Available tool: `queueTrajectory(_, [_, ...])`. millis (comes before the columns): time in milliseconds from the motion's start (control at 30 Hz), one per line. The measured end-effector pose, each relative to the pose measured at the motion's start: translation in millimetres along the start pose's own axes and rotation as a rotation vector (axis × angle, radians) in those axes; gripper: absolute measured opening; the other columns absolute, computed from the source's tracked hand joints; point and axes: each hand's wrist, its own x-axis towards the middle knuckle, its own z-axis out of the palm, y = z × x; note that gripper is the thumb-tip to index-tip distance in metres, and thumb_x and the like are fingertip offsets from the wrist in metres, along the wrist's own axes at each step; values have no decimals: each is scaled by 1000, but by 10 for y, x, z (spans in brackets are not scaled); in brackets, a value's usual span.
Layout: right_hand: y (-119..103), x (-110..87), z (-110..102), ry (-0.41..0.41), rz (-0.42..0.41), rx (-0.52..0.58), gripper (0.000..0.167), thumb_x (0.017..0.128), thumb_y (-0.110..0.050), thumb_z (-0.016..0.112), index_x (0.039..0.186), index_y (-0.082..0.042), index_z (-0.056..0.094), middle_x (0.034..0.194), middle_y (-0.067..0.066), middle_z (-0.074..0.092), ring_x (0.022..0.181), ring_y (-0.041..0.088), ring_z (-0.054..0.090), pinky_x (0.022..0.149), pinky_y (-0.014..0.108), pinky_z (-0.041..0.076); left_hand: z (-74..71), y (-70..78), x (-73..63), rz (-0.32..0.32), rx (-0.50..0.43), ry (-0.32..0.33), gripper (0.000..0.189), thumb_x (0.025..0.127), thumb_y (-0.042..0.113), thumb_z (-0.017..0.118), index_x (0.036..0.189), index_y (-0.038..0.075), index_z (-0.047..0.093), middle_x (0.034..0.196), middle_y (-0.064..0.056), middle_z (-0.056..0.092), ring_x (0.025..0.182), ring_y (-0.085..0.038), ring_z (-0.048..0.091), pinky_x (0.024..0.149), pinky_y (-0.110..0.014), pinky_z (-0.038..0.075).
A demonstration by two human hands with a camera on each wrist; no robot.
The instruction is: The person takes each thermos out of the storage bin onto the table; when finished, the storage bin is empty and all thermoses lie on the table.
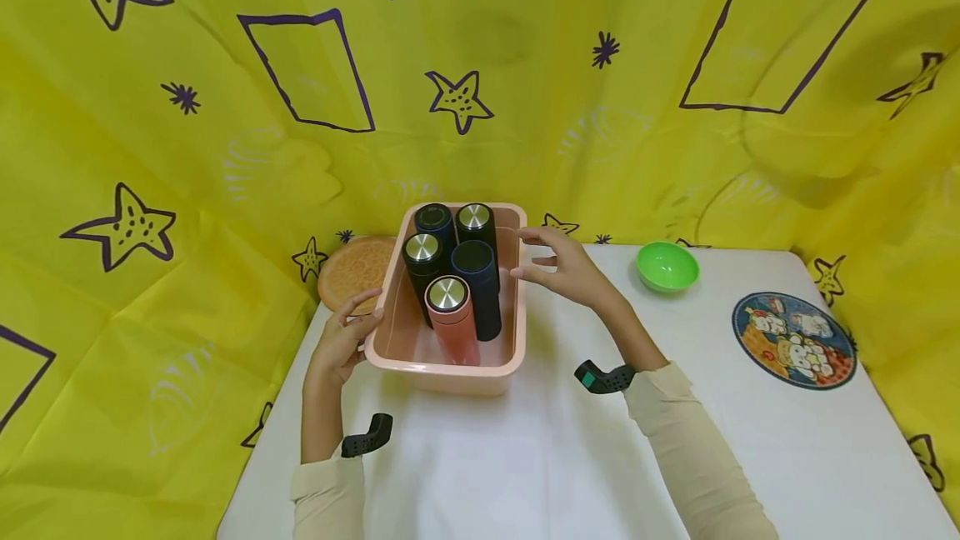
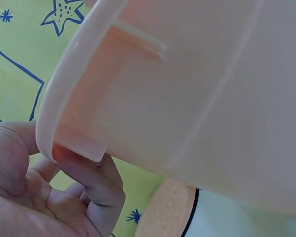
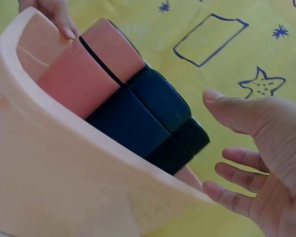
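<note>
A pale pink plastic bin (image 1: 450, 371) holds several upright thermos bottles. At its near end is a pink bottle (image 1: 454, 325) with a silver lid top; a dark navy bottle (image 1: 483, 294) and black bottles with silver lid tops, one being a black bottle (image 1: 422, 269), stand behind it. My left hand (image 1: 342, 340) grips the bin's left rim; in the left wrist view its fingers (image 2: 96, 180) curl up under the lip. At the right rim is my right hand (image 1: 561, 267), fingers spread and holding nothing, fingertips right by the edge in the right wrist view.
An orange-brown round mat (image 1: 352, 269) lies behind the bin's left side. To the right are a green bowl (image 1: 667, 267) and a round cartoon-print mat (image 1: 795, 340) on the white table (image 1: 495, 465). A yellow patterned curtain (image 1: 517, 157) encloses the table's back and sides.
</note>
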Motion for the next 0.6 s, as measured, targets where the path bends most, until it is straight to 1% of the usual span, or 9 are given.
queueTrajectory(100, [-19, 68, 68, -23, -14, 12, 62, 85, -12, 76, 138, 2, 48, 140, 21, 50, 129, 40, 48, 97, 51, 50, -1, -16, 1, 3, -4, 8, 50, 96, 21, 63, 143, 21, 45, 87, 5, 67, 72, -11, 64, 60, -25, 55])
queueTrajectory(233, [-31, 147, 166, -50, -32, 7, 62, 85, -14, 77, 138, 1, 49, 141, 19, 50, 129, 38, 49, 97, 54, 49, 10, -22, -8, 17, -7, 14, 49, 96, 20, 62, 142, 21, 46, 93, 2, 65, 74, -12, 65, 62, -26, 56])
queueTrajectory(300, [-34, 170, 213, -59, -29, 2, 63, 84, -16, 77, 138, 0, 49, 142, 18, 50, 128, 37, 51, 97, 55, 48, 17, -25, -8, 21, -9, 11, 49, 96, 19, 62, 142, 21, 46, 96, 0, 64, 76, -12, 66, 63, -27, 56])
queueTrajectory(400, [-18, 207, 282, -69, -24, 22, 65, 84, -16, 78, 139, 0, 48, 143, 18, 49, 128, 36, 52, 97, 57, 47, 18, -31, -3, 25, -9, 8, 48, 96, 20, 62, 142, 21, 46, 99, -1, 63, 78, -13, 66, 64, -28, 57])
queueTrajectory(533, [-1, 250, 347, -84, -11, 53, 67, 83, -15, 79, 140, 0, 46, 145, 17, 46, 129, 37, 52, 98, 55, 47, 14, -44, 4, 30, -15, 5, 49, 97, 20, 62, 142, 21, 45, 96, 0, 64, 76, -13, 67, 64, -28, 57])
queueTrajectory(600, [-6, 264, 364, -91, -2, 49, 69, 84, -15, 78, 141, 0, 44, 145, 17, 45, 129, 37, 52, 99, 53, 47, 14, -45, 4, 34, -25, 2, 48, 97, 19, 61, 142, 21, 45, 94, 1, 65, 76, -13, 67, 63, -28, 57])
